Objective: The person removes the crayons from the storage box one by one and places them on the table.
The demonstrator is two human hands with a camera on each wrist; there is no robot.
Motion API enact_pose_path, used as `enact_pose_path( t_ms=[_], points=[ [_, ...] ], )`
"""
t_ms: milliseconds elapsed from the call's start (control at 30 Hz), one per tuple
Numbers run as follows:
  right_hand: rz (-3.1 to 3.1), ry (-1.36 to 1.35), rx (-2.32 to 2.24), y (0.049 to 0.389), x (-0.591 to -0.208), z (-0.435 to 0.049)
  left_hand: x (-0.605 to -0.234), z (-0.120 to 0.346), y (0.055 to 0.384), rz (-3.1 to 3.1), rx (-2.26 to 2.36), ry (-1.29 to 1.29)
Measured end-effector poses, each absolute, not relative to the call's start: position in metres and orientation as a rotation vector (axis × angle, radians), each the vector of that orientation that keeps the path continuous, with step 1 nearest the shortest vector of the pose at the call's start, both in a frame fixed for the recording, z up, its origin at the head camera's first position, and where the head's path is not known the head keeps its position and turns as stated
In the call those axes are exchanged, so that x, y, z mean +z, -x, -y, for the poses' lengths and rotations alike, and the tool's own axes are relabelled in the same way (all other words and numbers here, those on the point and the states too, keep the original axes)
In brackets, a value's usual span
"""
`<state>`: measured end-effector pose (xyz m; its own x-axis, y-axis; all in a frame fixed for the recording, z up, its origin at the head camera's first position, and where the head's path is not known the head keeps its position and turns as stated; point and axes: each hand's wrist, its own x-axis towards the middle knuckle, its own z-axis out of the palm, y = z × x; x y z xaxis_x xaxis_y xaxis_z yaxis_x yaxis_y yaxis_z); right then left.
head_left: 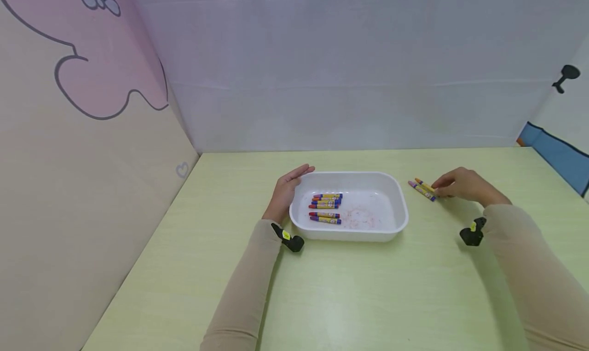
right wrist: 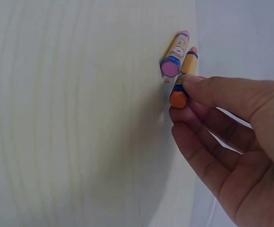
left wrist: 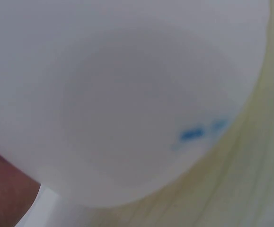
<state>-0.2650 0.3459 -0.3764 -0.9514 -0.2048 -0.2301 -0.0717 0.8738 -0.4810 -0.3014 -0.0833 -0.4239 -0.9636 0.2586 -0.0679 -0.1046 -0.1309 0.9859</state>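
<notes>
Pinching near end of orange wax crayon in yellow wrap (right wrist: 189, 65), right hand (head_left: 465, 185) being closest. Found right of white plastic tray (head_left: 349, 235), toward worktop's (head_left: 349, 289) back edge, pointing back-left from fingertips; hard to tell if lifted. Touching tray's left end with left hand (head_left: 282, 195), straight-fingered.

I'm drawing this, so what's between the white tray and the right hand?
In the head view, a light purple crayon and the orange crayon that the right hand pinches.
</notes>
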Motion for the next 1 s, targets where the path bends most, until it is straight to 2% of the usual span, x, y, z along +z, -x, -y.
enact_pose_path(
  t_ms=[1000],
  points=[
    [-2.799, 0.145, -0.729, 0.2659, -0.3738, -0.3474, -0.4283, 0.0783, 0.3026, -1.941, 2.213, -0.161]
  ],
)
